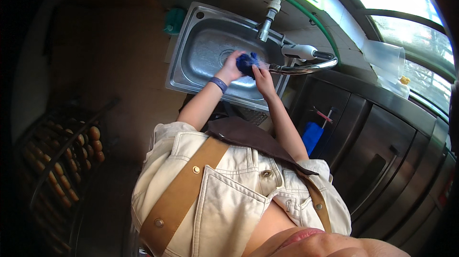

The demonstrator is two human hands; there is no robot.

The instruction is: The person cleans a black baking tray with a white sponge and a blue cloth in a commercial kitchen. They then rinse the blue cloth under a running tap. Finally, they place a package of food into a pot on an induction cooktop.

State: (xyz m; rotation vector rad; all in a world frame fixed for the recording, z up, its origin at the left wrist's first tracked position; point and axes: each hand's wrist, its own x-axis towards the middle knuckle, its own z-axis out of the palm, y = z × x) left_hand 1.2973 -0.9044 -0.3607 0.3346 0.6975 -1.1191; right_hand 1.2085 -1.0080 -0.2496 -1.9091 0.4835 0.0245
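My left hand (232, 66) grips a dark blue, wet cloth-like item (246, 64) over the stainless steel sink (200, 50). From the other side, my right hand (263, 80) touches the same item, with its fingers at the item's right edge. Water runs onto the item from the chrome spout (301, 70) of a white-bodied tap (298, 51). Whether the item is a cloth or a glove cannot be told. A second metal tap (264, 30) points down over the sink's back edge.
A teal container (175, 21) stands left of the sink. A green hose (315, 20) runs along the wall. Metal cabinets (376, 142) and a hanging blue cloth (312, 135) are at right. A translucent pitcher (385, 59) stands by the window. A rack (75, 136) holds brown rolls at left.
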